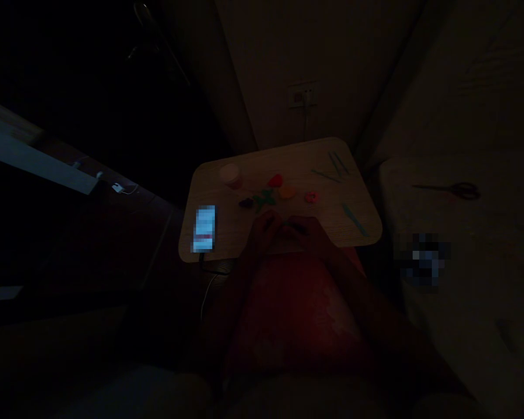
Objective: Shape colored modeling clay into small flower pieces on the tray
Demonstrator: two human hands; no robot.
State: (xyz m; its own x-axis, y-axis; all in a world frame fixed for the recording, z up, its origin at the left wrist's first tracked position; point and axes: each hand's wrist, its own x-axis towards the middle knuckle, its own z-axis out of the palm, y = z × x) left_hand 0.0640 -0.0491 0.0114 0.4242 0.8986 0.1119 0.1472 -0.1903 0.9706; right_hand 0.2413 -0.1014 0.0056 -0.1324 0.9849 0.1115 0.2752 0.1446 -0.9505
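In dim light, my left hand (pixel 265 227) and my right hand (pixel 306 228) are close together at the near edge of a small wooden table (pixel 283 157). The fingers of both are curled inward, and whatever may be between them is too dark to make out. Just beyond them lie small coloured pieces that look like modelling clay: a green piece (pixel 264 199), a dark purple piece (pixel 246 203), a red piece (pixel 275 180), an orange piece (pixel 287 191) and a pinkish-red ring-like piece (pixel 311 197).
A pale round tub (pixel 230 175) stands at the table's back left, with a lit phone (pixel 204 228) in front of it. Thin teal sticks (pixel 334 164) lie at the back right, and a wider teal tool (pixel 355 219) nearer. Scissors (pixel 463 190) rest on the pale surface to the right.
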